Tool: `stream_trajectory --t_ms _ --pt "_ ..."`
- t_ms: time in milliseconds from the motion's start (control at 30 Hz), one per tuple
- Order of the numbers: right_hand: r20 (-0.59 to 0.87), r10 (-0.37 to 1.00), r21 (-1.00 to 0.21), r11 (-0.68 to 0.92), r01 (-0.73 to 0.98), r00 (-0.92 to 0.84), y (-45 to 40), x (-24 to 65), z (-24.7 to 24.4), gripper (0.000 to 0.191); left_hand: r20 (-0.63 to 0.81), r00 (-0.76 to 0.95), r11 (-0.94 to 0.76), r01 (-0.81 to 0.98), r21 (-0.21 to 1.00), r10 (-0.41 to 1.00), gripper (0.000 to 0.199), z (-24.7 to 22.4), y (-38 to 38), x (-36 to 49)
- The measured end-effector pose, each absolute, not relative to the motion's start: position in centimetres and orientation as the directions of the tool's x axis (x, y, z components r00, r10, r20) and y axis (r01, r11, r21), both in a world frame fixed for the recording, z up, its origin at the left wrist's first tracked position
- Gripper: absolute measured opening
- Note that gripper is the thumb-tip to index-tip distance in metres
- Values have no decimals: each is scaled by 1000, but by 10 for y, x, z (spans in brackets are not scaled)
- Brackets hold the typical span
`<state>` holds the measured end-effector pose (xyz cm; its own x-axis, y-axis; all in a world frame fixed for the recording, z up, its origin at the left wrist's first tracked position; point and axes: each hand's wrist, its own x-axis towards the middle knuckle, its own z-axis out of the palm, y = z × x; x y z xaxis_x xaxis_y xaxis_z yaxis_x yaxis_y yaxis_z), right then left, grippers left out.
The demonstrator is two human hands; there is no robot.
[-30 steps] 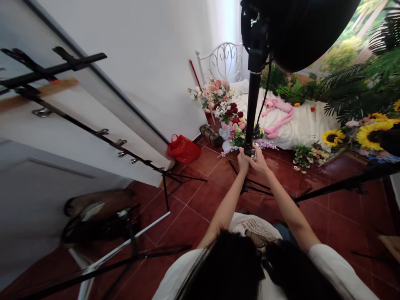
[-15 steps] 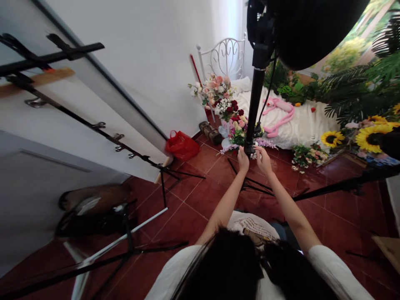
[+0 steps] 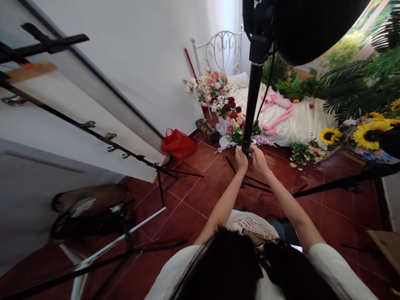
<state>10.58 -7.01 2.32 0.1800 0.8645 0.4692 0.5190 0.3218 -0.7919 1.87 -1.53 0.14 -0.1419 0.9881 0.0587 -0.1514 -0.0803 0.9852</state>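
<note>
A black light stand (image 3: 251, 104) rises in front of me, carrying a large dark lamp head (image 3: 312, 29) at the top. Its lower collar (image 3: 247, 147) sits between my hands. My left hand (image 3: 241, 159) is closed around the collar's left side. On the other side, my right hand (image 3: 258, 160) has its fingers pinched at the collar, where a small knob seems to be; the fingertips are partly hidden. A black cable (image 3: 265, 89) hangs beside the pole. Below, the stand's thin legs (image 3: 254, 186) spread over the red tiles.
Artificial flowers (image 3: 234, 121) and a white-draped bed (image 3: 300, 125) with a pink plush toy (image 3: 276, 110) lie beyond the stand. A red bag (image 3: 179, 144) rests by the wall. Another black stand (image 3: 346, 182) reaches in from the right. A clipped backdrop rail (image 3: 75, 118) slants at left.
My right hand has moved left, closer to the collar and my left hand. The whole view has shifted slightly, with the scene moving left and up. My left hand keeps its hold.
</note>
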Motion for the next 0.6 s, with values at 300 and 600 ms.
stream_trajectory --t_ms 300,600 --pt "234 943 -971 215 103 237 -32 116 21 38 50 -118 -69 -166 984 992 66 8 -16 18" --pt "-79 936 -996 -60 -65 343 -17 115 27 41 58 -114 -74 -145 987 992 64 3 -14 17"
